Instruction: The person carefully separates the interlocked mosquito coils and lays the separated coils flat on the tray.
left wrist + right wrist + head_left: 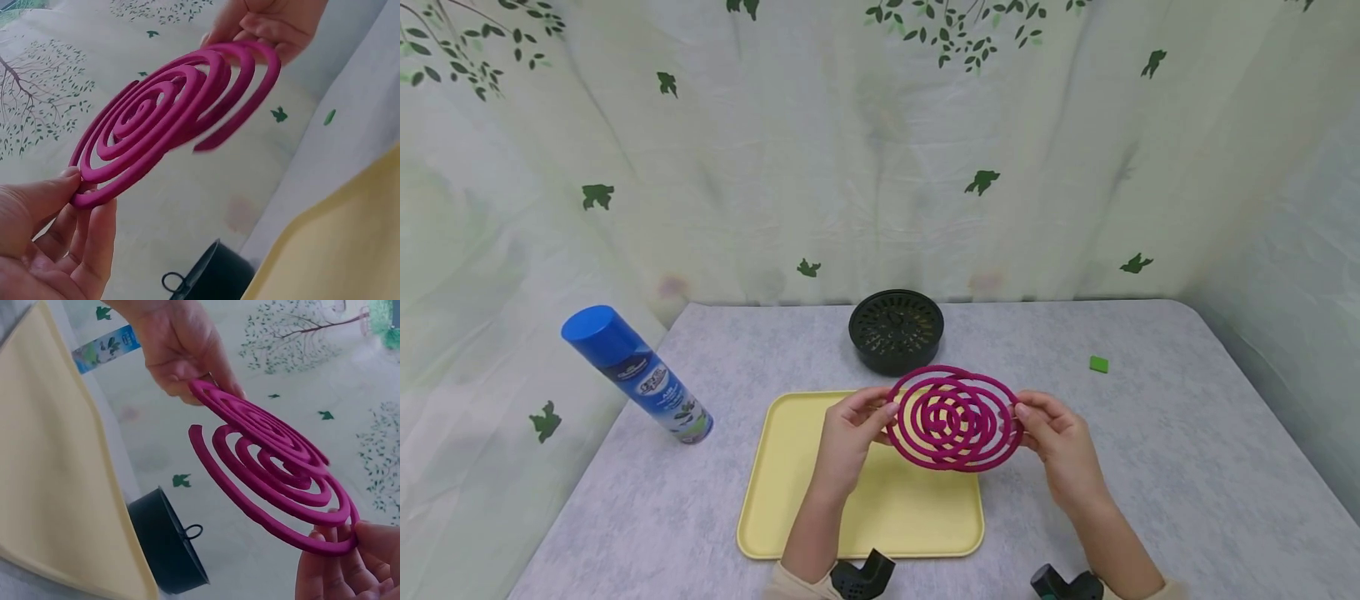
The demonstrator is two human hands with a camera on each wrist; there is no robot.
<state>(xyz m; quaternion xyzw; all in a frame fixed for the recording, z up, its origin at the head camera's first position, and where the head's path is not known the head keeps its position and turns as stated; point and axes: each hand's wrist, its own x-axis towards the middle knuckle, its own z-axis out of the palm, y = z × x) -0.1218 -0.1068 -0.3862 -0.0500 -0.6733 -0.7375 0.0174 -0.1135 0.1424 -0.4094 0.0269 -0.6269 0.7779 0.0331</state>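
Observation:
Two magenta mosquito coils (942, 418), still partly interlocked, are held up over the right part of the yellow tray (880, 525). My left hand (854, 429) pinches the outer ring of one between thumb and fingers at its left edge. At the opposite edge my right hand (1060, 446) pinches the other coil's outer ring. In the right wrist view the spirals of the coils (275, 453) spread apart at one side, where a loose outer end sticks out, and overlap on the other.
Behind the tray stands a round black coil holder (897, 333) with a slotted lid and small wire loop. A blue spray can (640, 375) stands at the left edge of the grey table (1150, 467). A small green tablet (1099, 364) lies at the back right.

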